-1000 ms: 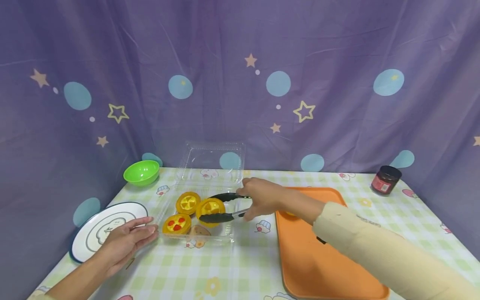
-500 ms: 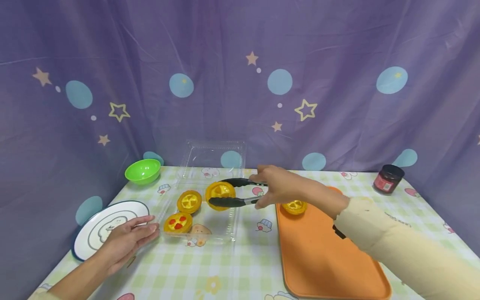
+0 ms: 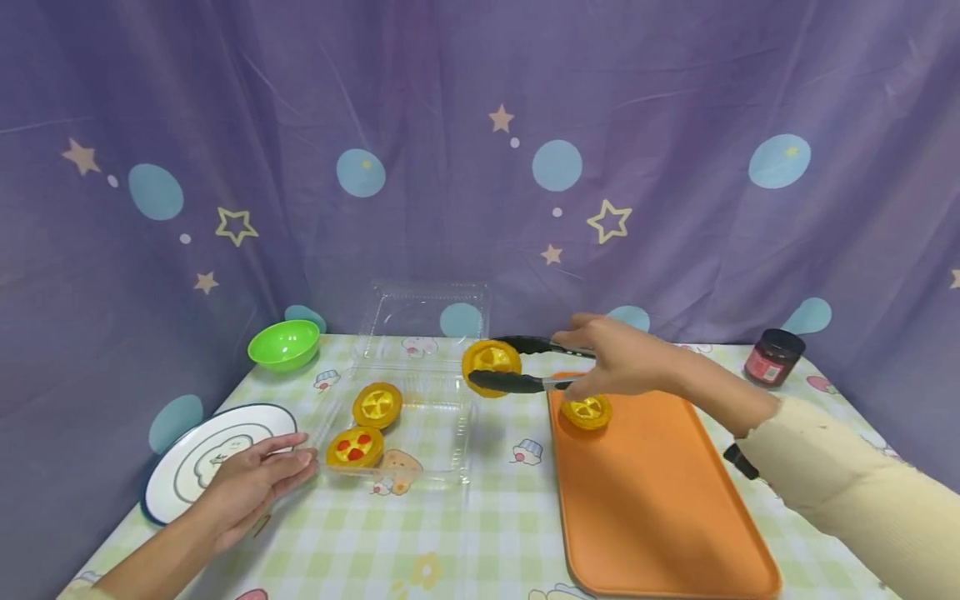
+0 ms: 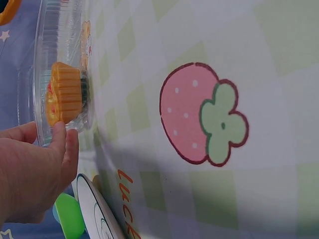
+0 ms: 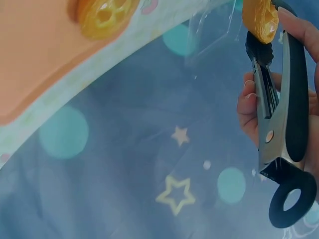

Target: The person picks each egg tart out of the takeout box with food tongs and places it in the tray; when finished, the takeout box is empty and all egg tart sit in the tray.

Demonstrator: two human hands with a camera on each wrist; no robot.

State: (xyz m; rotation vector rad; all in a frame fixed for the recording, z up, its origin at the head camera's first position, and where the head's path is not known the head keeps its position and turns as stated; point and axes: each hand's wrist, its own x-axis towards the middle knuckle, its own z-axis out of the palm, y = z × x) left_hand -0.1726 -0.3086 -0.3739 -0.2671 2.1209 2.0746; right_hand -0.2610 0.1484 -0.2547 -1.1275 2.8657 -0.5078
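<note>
My right hand (image 3: 626,358) grips a pair of tongs (image 3: 513,382) with black tips and metal arms. Between the tips is an egg tart (image 3: 491,357), raised above the table just right of a clear plastic clamshell box (image 3: 467,450). That box stands open, with a plain-topped tart (image 3: 377,405) and a red-dotted tart (image 3: 355,448) inside on its left. Another tart (image 3: 587,412) sits at the far left corner of the orange tray (image 3: 660,508). My left hand (image 3: 251,483) has its fingers extended at the box's left edge; in the left wrist view its fingertips (image 4: 60,130) meet the wall.
A white plate (image 3: 180,467) with a dark rim lies under and behind the left hand. At the back left stands a green bowl (image 3: 285,346), at the back right a dark-lidded jar (image 3: 774,358). A purple curtain (image 3: 420,100) rises behind the checked tablecloth.
My right hand has lifted the tart out of the box with the tongs and moved it up and right. The tart on the tray has come into sight. The left hand stays put.
</note>
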